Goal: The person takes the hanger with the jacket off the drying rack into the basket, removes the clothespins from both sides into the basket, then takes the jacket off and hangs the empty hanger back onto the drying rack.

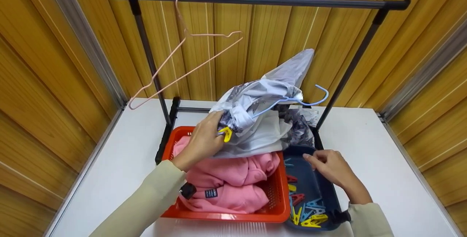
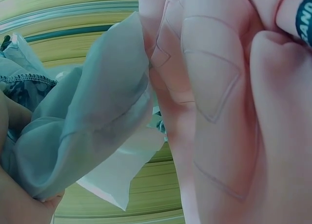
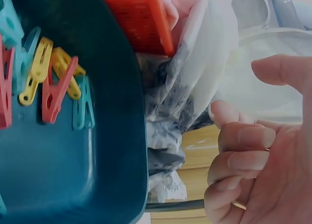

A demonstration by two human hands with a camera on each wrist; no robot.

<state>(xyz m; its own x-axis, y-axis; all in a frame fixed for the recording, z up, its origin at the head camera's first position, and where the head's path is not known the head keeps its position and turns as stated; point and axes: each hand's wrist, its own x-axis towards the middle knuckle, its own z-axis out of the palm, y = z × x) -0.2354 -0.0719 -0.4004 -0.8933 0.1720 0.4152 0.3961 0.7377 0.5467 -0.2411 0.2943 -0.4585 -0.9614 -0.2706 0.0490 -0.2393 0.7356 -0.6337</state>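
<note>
My left hand (image 1: 205, 138) grips a bunched sheer white garment with dark patterned patches (image 1: 261, 131), held above the red basket (image 1: 233, 216). A light-blue hanger (image 1: 317, 103) pokes out of its cloth, hook to the right. Beside the left fingers a yellow clothespin (image 1: 227, 134) shows; whether it is clipped on or held, I cannot tell. In the left wrist view, the garment (image 2: 97, 102) hangs from the partly hidden hand. Over the dark blue tray (image 1: 308, 171) hovers my right hand (image 1: 332, 167), its fingers loosely curled and its thumb apart, holding nothing in the right wrist view.
Pink clothing (image 1: 233, 175) fills the basket. Several coloured clothespins (image 1: 310, 211) lie in the tray's near end. A black rack bar (image 1: 273, 0) spans above, carrying a pink hanger (image 1: 186, 32). More patterned cloth (image 1: 301, 127) lies behind the tray. Wood-look panels surround the white table (image 1: 120, 178).
</note>
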